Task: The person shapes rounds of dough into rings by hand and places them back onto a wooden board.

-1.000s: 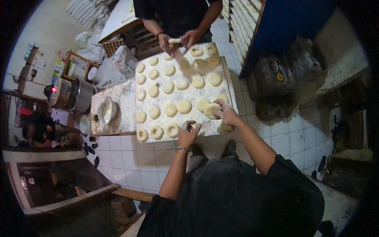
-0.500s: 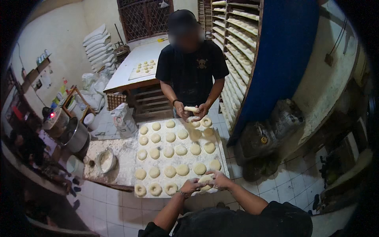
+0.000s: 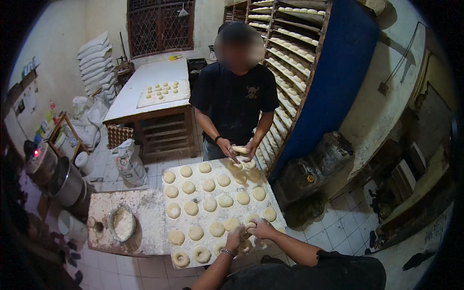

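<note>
My left hand (image 3: 235,238) and my right hand (image 3: 261,229) are closed round a round piece of pale dough (image 3: 250,227), held low over the near right part of a floured board (image 3: 186,220). The board carries rows of dough discs, some with holes in the middle, such as the ring (image 3: 181,259) at its near left corner. Across the board a co-worker (image 3: 232,101) in a dark shirt holds another dough piece (image 3: 240,150) with both hands. My fingertips are partly hidden by the dough and by each other.
A floured side surface (image 3: 150,217) holds a metal bowl of flour (image 3: 121,222). Behind are a table (image 3: 133,77) with small dough balls, stacked sacks (image 3: 94,58) and a tall rack (image 3: 299,48) of dough trays. Dark jerrycans (image 3: 328,150) stand right; a steel pot (image 3: 67,179) left.
The view has tilted up, so the board sits lower in it. My left hand, earlier just below the dough piece, has joined my right hand on it.
</note>
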